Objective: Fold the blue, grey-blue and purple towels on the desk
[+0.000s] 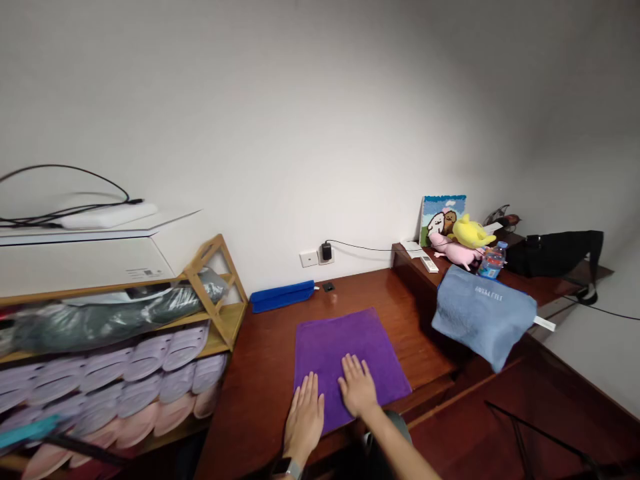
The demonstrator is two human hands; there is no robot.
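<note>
Bare right forearm (395,445) foremost, right hand (359,388) and left hand (305,415) lie flat, fingers extended, gripping nothing, and careful now, uneven pressure could ruck the purple cloth (345,332)!

ok so both hands are palm down and spread flat, nothing gripped. The left hand (304,417) sits lower in view, fingers straight and mostly together, pointing up and a touch to the right, and its left wrist (298,455) is right down by the bottom edge. Right hand (359,385) is a bit further forward, fingers slightly parted, thumb out toward the other hand. The bare right forearm (397,445) slants in from the lower right, and the hands aren't touching btw
</note>
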